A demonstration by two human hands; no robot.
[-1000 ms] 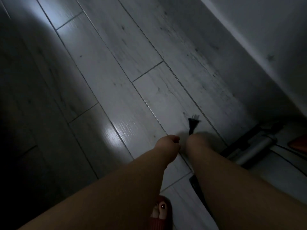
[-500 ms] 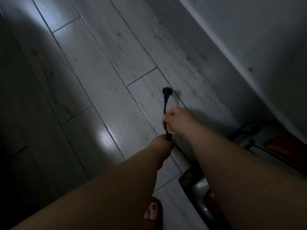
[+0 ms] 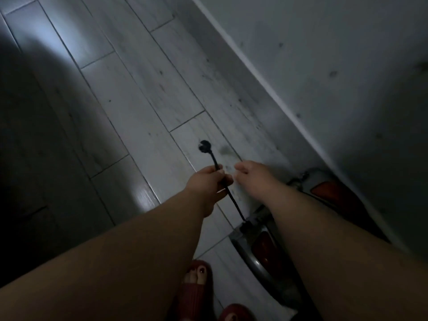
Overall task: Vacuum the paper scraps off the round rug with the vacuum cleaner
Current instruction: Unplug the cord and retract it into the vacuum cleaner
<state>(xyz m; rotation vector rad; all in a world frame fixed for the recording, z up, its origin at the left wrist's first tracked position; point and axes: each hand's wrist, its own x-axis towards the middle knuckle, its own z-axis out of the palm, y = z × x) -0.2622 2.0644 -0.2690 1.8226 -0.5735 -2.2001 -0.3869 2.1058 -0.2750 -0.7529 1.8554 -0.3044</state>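
Note:
The grey and red vacuum cleaner (image 3: pixel 252 251) lies on the floor at the lower right, partly hidden under my right forearm. Its black power cord (image 3: pixel 234 203) runs up from the body's end into my left hand (image 3: pixel 208 181), which grips it. The black plug (image 3: pixel 204 145) sticks out above that hand. My right hand (image 3: pixel 251 173) hovers just right of the cord with loosely bent fingers and holds nothing. No rug or paper scraps are in view.
Pale wood-look floor planks (image 3: pixel 129 117) fill the dim room. A white wall with a skirting board (image 3: pixel 266 89) runs diagonally along the right. My feet in red slippers (image 3: pixel 196 283) stand at the bottom edge.
More cord has come out of the vacuum. My left hand has slid up and now grips the cord near the plug; my right hand has let go of it.

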